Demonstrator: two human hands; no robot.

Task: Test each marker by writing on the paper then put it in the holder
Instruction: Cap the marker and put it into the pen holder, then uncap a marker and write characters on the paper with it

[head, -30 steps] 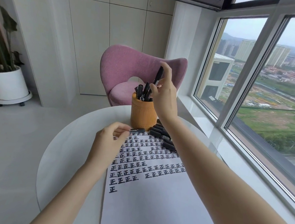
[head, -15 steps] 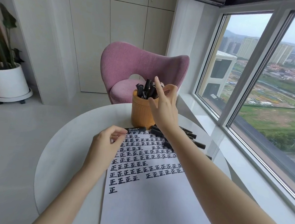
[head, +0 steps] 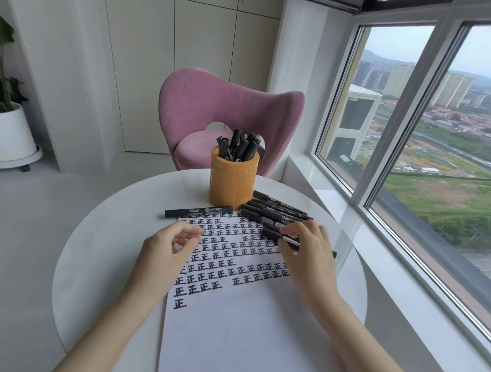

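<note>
On the table (head: 116, 232), the right grip (head: 310, 254) pinches a marker (head: 275, 235) near the holder (head: 232, 181). The left grip (head: 164, 247) — loosely curled, empty — lies at the paper (head: 236, 337) edge.

The right hand (head: 307, 254) pinches a black marker (head: 274, 234) among those lying beside the orange holder (head: 232, 184). The left hand (head: 167, 247) rests loosely curled on the paper (head: 236, 337).

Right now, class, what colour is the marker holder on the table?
The holder is orange-tan; it shows best in the head view, the only one.
</note>
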